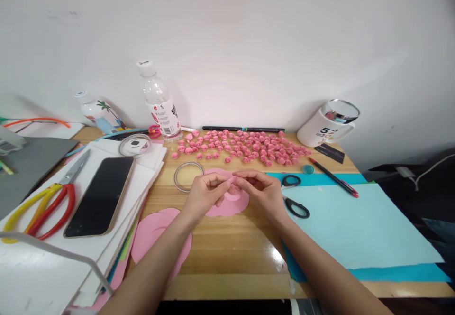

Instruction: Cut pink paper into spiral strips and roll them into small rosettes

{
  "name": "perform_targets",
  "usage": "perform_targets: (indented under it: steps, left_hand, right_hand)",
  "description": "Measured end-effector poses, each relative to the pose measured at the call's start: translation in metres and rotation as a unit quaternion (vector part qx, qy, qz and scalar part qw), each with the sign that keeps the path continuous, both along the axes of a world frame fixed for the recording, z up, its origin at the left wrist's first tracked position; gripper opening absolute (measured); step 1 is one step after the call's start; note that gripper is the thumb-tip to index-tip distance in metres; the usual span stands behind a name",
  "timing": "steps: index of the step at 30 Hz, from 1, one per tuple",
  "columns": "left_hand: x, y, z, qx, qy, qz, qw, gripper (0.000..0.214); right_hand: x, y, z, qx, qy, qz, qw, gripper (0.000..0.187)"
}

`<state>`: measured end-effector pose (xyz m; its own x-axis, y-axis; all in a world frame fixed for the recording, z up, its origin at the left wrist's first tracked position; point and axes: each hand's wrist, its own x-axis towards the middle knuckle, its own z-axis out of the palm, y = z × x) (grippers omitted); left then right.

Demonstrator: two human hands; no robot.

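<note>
My left hand [208, 194] and my right hand [261, 191] meet over a scalloped pink paper piece [227, 208] on the wooden desk. Both are closed, thumbs and forefingers pinching a small bit of pink paper [232, 180] between them. Whether that bit is joined to the larger piece below, I cannot tell. Partly behind my left forearm lies a second pink paper piece [152, 236] with curved cut lines. Beyond my hands, many small rolled pink paper roses [245, 146] are spread along the wall.
A tape ring [177, 177] lies by my left hand, black-handled scissors [296, 208] by my right. Left are a phone [101, 196], red-and-yellow scissors [64, 191] and a bottle [159, 106]; right are light-blue paper [355, 225], a pen [334, 177] and a mug [320, 127].
</note>
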<state>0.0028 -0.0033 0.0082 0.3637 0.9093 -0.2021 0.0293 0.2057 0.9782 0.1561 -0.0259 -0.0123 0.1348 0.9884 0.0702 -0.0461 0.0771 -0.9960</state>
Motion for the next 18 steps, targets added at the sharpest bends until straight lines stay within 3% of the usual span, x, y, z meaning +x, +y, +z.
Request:
perform_targets:
  steps: [18]
  left_hand:
    - [0.0003,0.0002,-0.0030,0.000,-0.011,-0.007,1.000,0.016]
  right_hand:
    - [-0.0005,0.0005,-0.0028,0.023,0.047,0.020,0.998,0.011]
